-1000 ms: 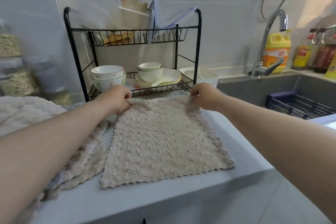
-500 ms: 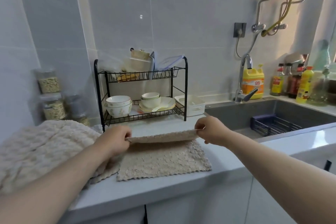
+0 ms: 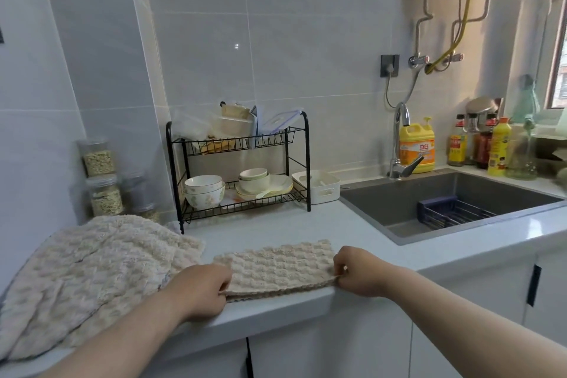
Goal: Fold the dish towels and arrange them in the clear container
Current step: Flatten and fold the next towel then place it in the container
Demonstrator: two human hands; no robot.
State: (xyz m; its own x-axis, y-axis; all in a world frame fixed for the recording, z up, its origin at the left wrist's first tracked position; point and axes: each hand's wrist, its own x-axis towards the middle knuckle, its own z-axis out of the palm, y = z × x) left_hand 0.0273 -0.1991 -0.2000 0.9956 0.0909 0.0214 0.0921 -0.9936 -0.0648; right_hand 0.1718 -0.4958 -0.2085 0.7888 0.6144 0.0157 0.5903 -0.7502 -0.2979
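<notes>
A: Where are we w/ the beige waffle-textured dish towel [image 3: 280, 267]?

B: It lies folded in half on the pale grey counter [image 3: 306, 224], near edge right at the counter's front lip. Our left hand [image 3: 202, 288] pinches the near-left corner, our right hand [image 3: 357, 275] pinches the near-right corner, so each grip is closed tight on towel cloth.

A: Biggest risk?

B: Edges look a bit off: a sliver of the bottom layer peeks out under the top one near the left hand. If we press it flat like that, the next fold probably goes crooked.

A: Anything else?

B: It sits so close to the lip that a tug toward us could drag it off the counter. Also the heap of cream fluffy towels [image 3: 92, 273] lies just beside the left hand; a sloppy sweep of the arm may snag it and pull it along.

A: And the clear container?

B: Can't tell which one it is from here, maybe among the plastic boxes on the black wire dish rack [image 3: 239, 169]. Nothing's packed yet, we'd judge.
</notes>
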